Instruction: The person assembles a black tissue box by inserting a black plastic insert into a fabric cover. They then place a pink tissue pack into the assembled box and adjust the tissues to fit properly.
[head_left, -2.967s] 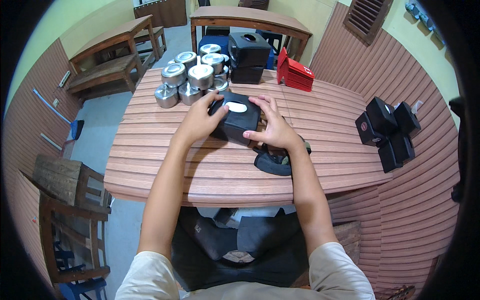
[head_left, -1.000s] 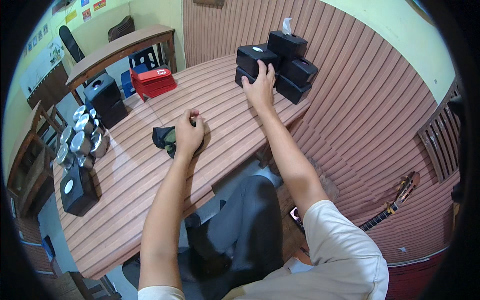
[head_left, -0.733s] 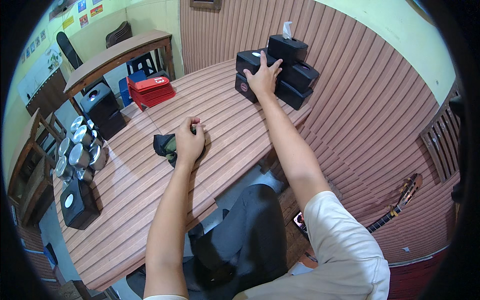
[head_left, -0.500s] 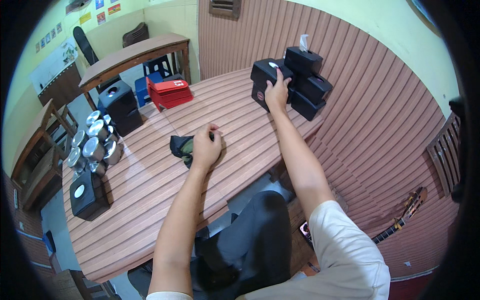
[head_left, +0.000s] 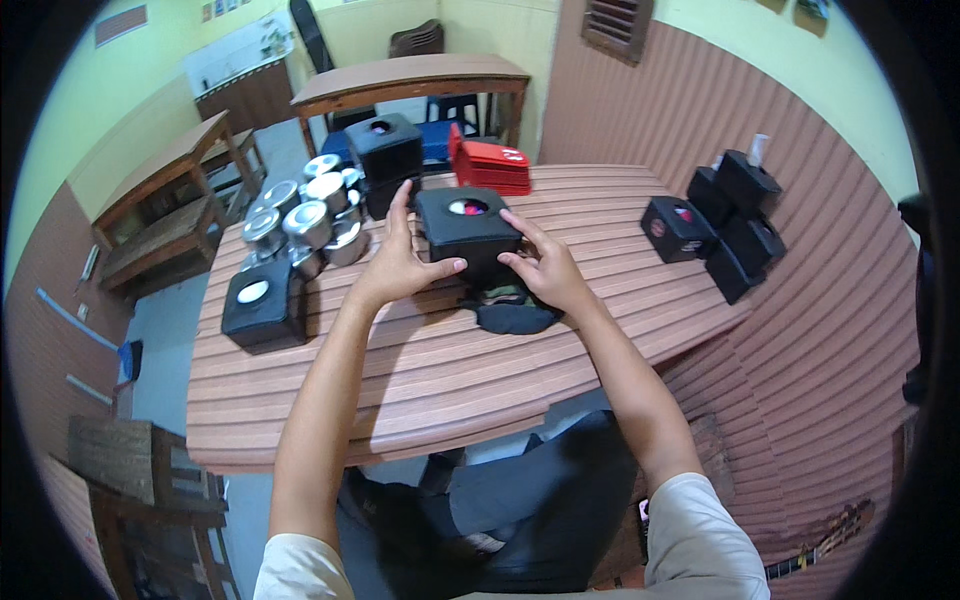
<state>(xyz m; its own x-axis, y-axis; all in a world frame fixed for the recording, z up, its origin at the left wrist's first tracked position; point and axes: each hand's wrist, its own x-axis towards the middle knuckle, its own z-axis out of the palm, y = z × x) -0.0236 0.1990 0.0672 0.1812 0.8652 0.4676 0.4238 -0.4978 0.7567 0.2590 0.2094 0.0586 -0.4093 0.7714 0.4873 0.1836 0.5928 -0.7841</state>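
A black tissue box (head_left: 468, 236) with a round hole in its top is between my two hands above the middle of the table. My left hand (head_left: 395, 265) grips its left side, thumb on the near face and fingers up along the edge. On the other side my right hand (head_left: 550, 268) holds the near right corner, with fingers on the top edge and thumb on the front. Beneath and nearer to me lies a crumpled dark cloth (head_left: 518, 314), partly hidden by the box and my right hand.
Several silver lidded tins (head_left: 308, 222) cluster at the left, with a black tissue box (head_left: 264, 305) in front and stacked black boxes (head_left: 385, 150) behind. Red number signs (head_left: 492, 168) stand at the back. More black boxes (head_left: 740, 235) are piled at the right, near the ribbed wall.
The view has turned left. My right hand has brought a tissue box from the right-hand pile to the middle. My left hand has let go of the cloth and now holds the box too.
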